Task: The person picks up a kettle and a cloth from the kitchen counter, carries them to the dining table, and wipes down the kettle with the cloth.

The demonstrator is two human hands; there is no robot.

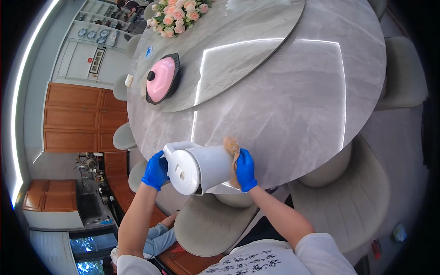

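A white electric kettle [214, 164] is tipped on its side over the near edge of the table, its lid turned toward the lower left. My left hand [156, 171], in a blue glove, is closed on the kettle at its handle side, beside the lid. A brown cloth [232, 147] lies against the kettle's base end. My right hand [246, 170], also blue-gloved, grips this cloth and presses it to the base. Part of the right fingers is hidden behind the cloth.
The grey marble table [311, 105] carries a turntable [247, 34] with a pink-lidded pot [161, 80] and pink roses [176, 16]. Grey chairs [341, 197] surround it. Another person's denim-clad leg [160, 239] shows at lower left, near wooden cabinets [73, 114].
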